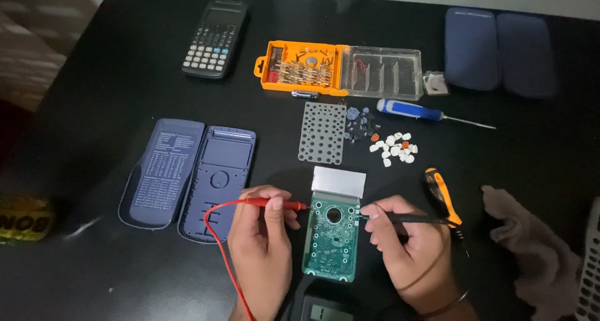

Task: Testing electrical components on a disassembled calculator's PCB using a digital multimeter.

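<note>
Here, both grips (pixel 265 224) (pixel 400 233) w/ probes (pixel 275 203) on PCB (pixel 331 240)

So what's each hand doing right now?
Left hand: closed, holding the red probe.
Right hand: closed, holding the black probe.

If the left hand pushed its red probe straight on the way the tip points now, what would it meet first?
The left hand points its red probe rightward. Its tip is already at the left upper edge of the green circuit board, so it would meet the board first; actual contact is unclear from this head view.
</note>
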